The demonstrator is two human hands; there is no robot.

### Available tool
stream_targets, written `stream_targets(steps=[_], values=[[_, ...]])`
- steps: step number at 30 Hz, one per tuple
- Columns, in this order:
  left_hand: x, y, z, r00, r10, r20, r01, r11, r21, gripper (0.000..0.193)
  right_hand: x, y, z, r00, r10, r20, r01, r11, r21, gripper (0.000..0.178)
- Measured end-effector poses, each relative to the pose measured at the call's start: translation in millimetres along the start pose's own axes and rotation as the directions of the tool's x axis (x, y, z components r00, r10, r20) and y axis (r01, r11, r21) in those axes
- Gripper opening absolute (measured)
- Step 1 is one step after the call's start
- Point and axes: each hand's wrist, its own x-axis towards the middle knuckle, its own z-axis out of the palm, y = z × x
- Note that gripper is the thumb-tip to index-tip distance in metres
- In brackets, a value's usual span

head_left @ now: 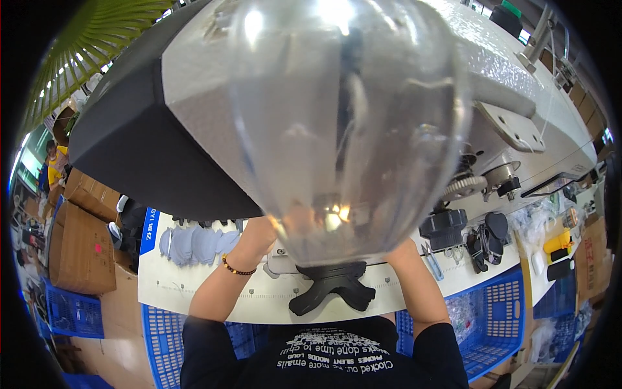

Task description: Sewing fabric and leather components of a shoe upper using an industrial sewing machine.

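Observation:
A sewing machine with a large pale body fills the upper view, with a curved clear plastic guard in front. On the white worktable below the guard lies a black, padded-looking piece with two splayed ends toward me; its far part is hidden. My left hand, a beaded bracelet at its wrist, reaches behind the guard from the left. From the right comes my right hand, by the guard's lower edge. The fingers of both hands are hidden or blurred by plastic glare, so their grip on the black piece does not show.
Grey-blue fabric pieces lie on the table's left. Blue-handled snips and black parts lie at right. Blue crates stand below the table edge. Cardboard boxes and a person in yellow are far left.

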Motion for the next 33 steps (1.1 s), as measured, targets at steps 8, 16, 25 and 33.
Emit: stream_targets(steps=[8, 16, 25, 33], values=[[-3.4, -10.9, 8.3, 0.986, 0.143, -0.089, -0.132, 0.984, 0.119, 0.014, -9.3, -40.6, 7.5, 0.995, 0.011, -0.095, -0.034, 0.969, -0.245, 0.034], [-10.8, -45.9, -17.0, 0.981, 0.088, -0.17, 0.095, 0.55, 0.83, 0.026, -8.6, -16.6, 24.5, 0.904, -0.359, -0.23, 0.229, 0.864, -0.449, 0.021], [-11.9, -45.1, -28.4, 0.962, 0.096, 0.257, 0.037, 0.882, -0.469, 0.03, -6.5, -18.4, 26.1, 0.903, -0.357, -0.24, 0.215, 0.858, -0.465, 0.02], [-3.1, -17.5, 16.7, 0.958, 0.012, -0.286, 0.015, 0.996, 0.091, 0.011, -8.9, -10.3, 28.6, 0.88, -0.431, -0.2, 0.257, 0.786, -0.562, 0.029]])
